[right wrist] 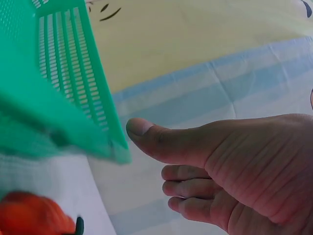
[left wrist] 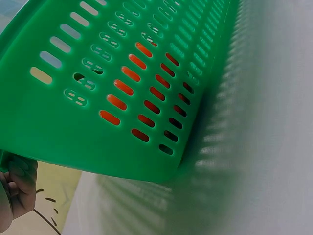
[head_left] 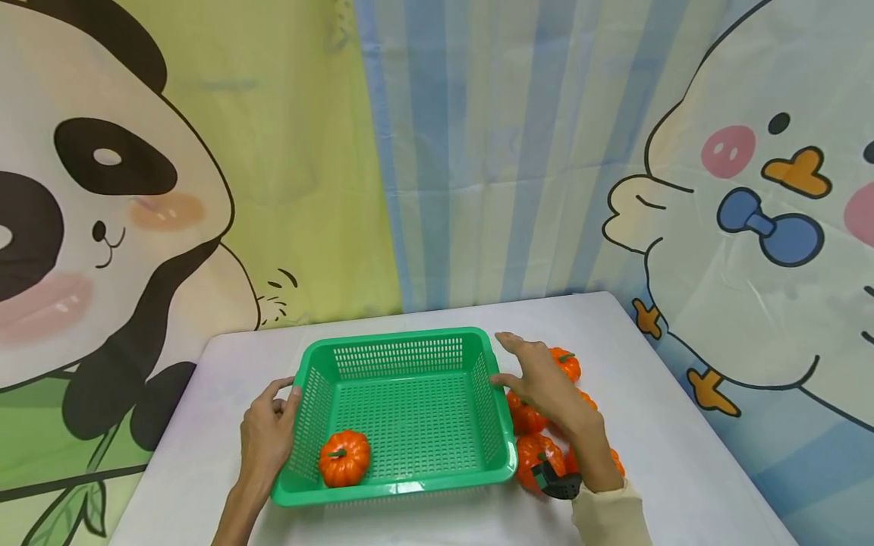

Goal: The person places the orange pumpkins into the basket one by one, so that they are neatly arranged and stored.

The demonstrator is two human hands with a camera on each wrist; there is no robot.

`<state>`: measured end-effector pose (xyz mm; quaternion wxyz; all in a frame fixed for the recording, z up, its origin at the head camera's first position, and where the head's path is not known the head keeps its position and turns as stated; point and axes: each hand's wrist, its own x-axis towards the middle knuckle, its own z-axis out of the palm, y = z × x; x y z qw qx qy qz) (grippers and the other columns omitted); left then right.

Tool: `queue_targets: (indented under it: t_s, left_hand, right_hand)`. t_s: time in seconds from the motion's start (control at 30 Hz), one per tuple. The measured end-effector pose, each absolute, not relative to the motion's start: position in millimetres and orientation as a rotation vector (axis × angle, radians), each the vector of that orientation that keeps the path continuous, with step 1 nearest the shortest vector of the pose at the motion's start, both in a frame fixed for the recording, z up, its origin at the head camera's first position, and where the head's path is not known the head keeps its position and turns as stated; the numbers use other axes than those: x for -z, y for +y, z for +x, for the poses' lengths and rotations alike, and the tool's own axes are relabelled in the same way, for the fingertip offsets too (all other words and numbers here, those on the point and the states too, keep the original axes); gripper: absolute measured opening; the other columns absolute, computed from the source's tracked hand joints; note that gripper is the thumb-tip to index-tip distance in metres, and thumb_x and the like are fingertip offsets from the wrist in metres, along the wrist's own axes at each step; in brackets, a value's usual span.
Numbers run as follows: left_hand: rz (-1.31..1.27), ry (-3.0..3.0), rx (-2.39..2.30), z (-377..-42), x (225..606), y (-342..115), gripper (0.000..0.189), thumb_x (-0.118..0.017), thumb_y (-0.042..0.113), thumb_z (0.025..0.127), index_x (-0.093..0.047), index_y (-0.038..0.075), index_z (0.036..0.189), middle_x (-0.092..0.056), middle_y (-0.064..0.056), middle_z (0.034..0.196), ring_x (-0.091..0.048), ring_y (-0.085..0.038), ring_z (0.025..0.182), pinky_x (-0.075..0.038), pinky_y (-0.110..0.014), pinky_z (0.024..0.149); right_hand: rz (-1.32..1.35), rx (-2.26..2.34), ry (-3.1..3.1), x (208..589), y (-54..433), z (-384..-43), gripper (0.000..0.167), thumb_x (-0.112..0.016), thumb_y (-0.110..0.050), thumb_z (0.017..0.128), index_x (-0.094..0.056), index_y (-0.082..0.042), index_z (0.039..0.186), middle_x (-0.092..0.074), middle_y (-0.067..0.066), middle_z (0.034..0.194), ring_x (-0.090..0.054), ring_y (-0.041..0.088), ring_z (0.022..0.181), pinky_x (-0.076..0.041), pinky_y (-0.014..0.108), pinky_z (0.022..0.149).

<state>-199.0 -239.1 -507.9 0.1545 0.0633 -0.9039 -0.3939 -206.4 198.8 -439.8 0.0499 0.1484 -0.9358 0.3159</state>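
A green plastic basket (head_left: 416,425) with slotted walls sits in the middle of the head view. Inside it, at the near left corner, lies one small orange pumpkin (head_left: 344,458). My left hand (head_left: 266,431) grips the basket's left rim, and the left wrist view shows its curled fingers (left wrist: 22,183) at that rim. Beside the right rim is my right hand (head_left: 539,379), its fingers extended and holding nothing. In the right wrist view its thumb (right wrist: 142,128) points toward the basket's corner. Several orange pumpkins (head_left: 537,453) lie beneath and around the right forearm, partly hidden by it.
The white-covered table (head_left: 676,462) ends at a far edge just behind the basket. Cartoon-printed curtains (head_left: 471,152) hang behind it and at both sides. A black strap piece (head_left: 556,482) is on the right wrist.
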Motion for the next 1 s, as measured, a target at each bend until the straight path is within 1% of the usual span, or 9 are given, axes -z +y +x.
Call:
queue_targets:
  t_s: [0.17,0.2,0.3,0.4,0.43,0.53,0.73,0.87,1.0]
  left_hand:
    - [0.186,-2.59,1.131,-199.0,507.8,-239.2,0.039,-0.06,0.028,0.114,-0.069,0.0,0.139,-0.067,-0.006,0.065,-0.054,-0.012,0.056,-0.04,-0.029,0.056]
    - [0.188,-2.588,1.131,-198.9,508.0,-239.3,0.039,-0.06,0.028,0.114,-0.069,0.0,0.139,-0.067,-0.007,0.065,-0.054,-0.012,0.056,-0.04,-0.029,0.056]
    - [0.19,-2.586,1.133,-197.8,508.9,-239.5,0.039,-0.06,0.028,0.114,-0.069,0.0,0.14,-0.069,-0.008,0.067,-0.055,-0.012,0.057,-0.041,-0.029,0.057]
    - [0.198,-2.585,1.131,-196.7,510.1,-240.0,0.039,-0.061,0.027,0.114,-0.069,0.0,0.14,-0.069,-0.007,0.067,-0.057,-0.012,0.058,-0.042,-0.028,0.057]
    - [0.199,-2.584,1.132,-196.3,510.2,-240.0,0.038,-0.061,0.027,0.113,-0.069,0.0,0.14,-0.069,-0.007,0.067,-0.057,-0.012,0.058,-0.042,-0.028,0.057]
    - [0.2,-2.586,1.135,-196.2,510.6,-240.2,0.039,-0.06,0.027,0.114,-0.068,0.0,0.14,-0.069,-0.007,0.066,-0.057,-0.012,0.058,-0.042,-0.028,0.057]
    - [0.191,-2.586,1.139,-196.7,509.2,-239.8,0.039,-0.06,0.027,0.114,-0.068,0.0,0.14,-0.071,-0.008,0.07,-0.058,-0.013,0.059,-0.042,-0.028,0.057]
    - [0.185,-2.581,1.137,-197.7,509.5,-239.8,0.039,-0.06,0.027,0.114,-0.068,0.0,0.14,-0.071,-0.008,0.069,-0.058,-0.013,0.059,-0.042,-0.028,0.057]
    - [0.184,-2.576,1.138,-198.7,510.0,-239.4,0.038,-0.06,0.027,0.114,-0.069,0.0,0.139,-0.069,-0.006,0.066,-0.057,-0.013,0.057,-0.042,-0.029,0.057]
  right_hand:
    - [0.403,-0.923,-2.859,444.4,215.1,-211.0,0.075,-0.089,-0.011,0.092,-0.054,0.006,0.156,-0.056,0.027,0.16,-0.055,0.05,0.147,-0.046,0.063,0.119]
    - [0.389,-0.927,-2.863,445.2,217.8,-211.9,0.075,-0.089,-0.01,0.091,-0.054,0.007,0.156,-0.057,0.027,0.16,-0.06,0.05,0.141,-0.046,0.063,0.119]
    - [0.355,-0.902,-2.874,447.9,224.9,-214.2,0.075,-0.089,-0.009,0.091,-0.055,0.007,0.155,-0.057,0.027,0.159,-0.062,0.051,0.136,-0.046,0.063,0.118]
    - [0.334,-0.87,-2.895,450.8,231.4,-216.8,0.075,-0.089,-0.01,0.091,-0.054,0.007,0.155,-0.057,0.028,0.159,-0.061,0.052,0.137,-0.046,0.063,0.118]
    - [0.324,-0.851,-2.904,451.8,233.7,-217.4,0.075,-0.089,-0.011,0.091,-0.054,0.007,0.155,-0.058,0.028,0.158,-0.057,0.052,0.143,-0.046,0.064,0.118]
    - [0.283,-0.835,-2.932,454.1,241.0,-218.5,0.076,-0.089,-0.012,0.091,-0.054,0.007,0.156,-0.058,0.028,0.158,-0.056,0.052,0.144,-0.045,0.065,0.118]
    - [0.232,-0.798,-2.959,457.4,256.9,-218.6,0.075,-0.089,-0.015,0.092,-0.055,0.008,0.155,-0.061,0.029,0.154,-0.057,0.054,0.14,-0.046,0.068,0.116]
    - [0.213,-0.804,-2.971,458.6,265.1,-220.4,0.075,-0.089,-0.013,0.092,-0.054,0.008,0.155,-0.064,0.03,0.15,-0.06,0.053,0.136,-0.05,0.066,0.112]
    - [0.195,-0.817,-2.973,460.3,272.2,-222.6,0.076,-0.09,-0.011,0.09,-0.054,0.009,0.154,-0.064,0.031,0.148,-0.061,0.053,0.136,-0.05,0.067,0.112]
